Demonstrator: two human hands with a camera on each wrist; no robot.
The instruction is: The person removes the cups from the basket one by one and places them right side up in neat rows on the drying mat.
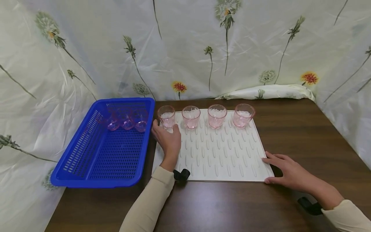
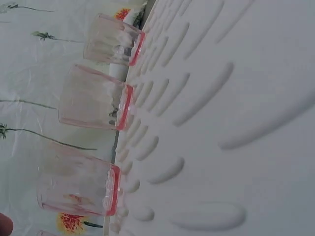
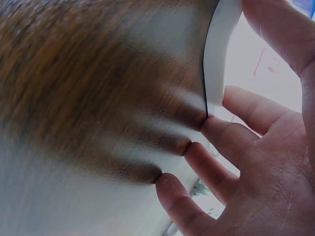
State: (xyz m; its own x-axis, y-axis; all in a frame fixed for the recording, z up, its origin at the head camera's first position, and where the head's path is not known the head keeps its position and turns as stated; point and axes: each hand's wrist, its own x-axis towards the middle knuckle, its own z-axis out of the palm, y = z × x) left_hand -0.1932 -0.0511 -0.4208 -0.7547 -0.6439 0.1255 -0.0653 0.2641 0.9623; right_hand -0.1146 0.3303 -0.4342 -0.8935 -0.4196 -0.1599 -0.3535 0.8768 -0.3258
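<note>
My left hand (image 1: 169, 138) is at the leftmost pink glass (image 1: 166, 119), its thumb on the right and fingers on the left. Contact with that glass is not clear. A fingertip (image 2: 5, 224) shows at the left wrist view's lower corner. Several such glasses, among them the rightmost glass (image 1: 243, 116), stand upright in a row along the far edge of a white ridged mat (image 1: 214, 161). My right hand (image 1: 292, 172) touches the mat's right edge near the front corner. In the right wrist view its fingers (image 3: 177, 189) rest spread on the table, the mat edge beside them.
A blue perforated basket (image 1: 101, 183) sits left of the mat, with pink glasses (image 1: 127, 121) lying near its far wall. Brown wooden tabletop (image 1: 226, 206) extends in front of and right of the mat. A flower-printed sheet (image 1: 188, 48) hangs behind, its rolled fold (image 1: 269, 92) on the back edge.
</note>
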